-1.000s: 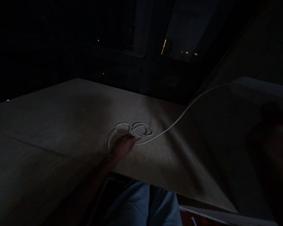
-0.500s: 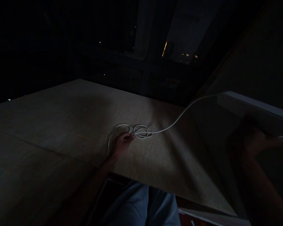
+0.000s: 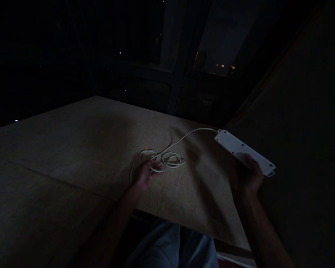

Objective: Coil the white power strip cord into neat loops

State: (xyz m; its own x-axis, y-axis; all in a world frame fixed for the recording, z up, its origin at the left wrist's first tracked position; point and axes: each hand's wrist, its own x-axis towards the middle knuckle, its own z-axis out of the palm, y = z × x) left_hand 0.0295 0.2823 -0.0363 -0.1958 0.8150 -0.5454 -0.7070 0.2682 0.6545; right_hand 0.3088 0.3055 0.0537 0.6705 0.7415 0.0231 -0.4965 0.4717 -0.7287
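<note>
White cord [image 3: 167,160] was about all we could make out, the place was really dark. It lay in a messy bundle of loops on the wooden worktop [image 3: 72,149], roughly mid-way across the lit patch. Our left hand [image 3: 145,174] sat at the near-left edge of that bundle, grip closed around a few of the loops. One loose run of cord curved off from the bundle to the right and into the end of a white power strip [image 3: 244,152]. Our right hand [image 3: 245,176] had the strip from underneath, grip clamped on its near half, thumb on top, holding it raised by the right edge of the worktop with the sockets facing up.

As far as we could judge, a good part of the cord was looped up already, though loosely and not neatly. The stretch between bundle and strip was not gathered in, and nothing we could see tied the loops together. The strip was well apart from the bundle.

Otherwise we saw a dark window [image 3: 212,56] behind the worktop with a few small lights outside, and our light blue trousers [image 3: 170,245] at the bottom. We couldn't find the plug end, it was too dim.
</note>
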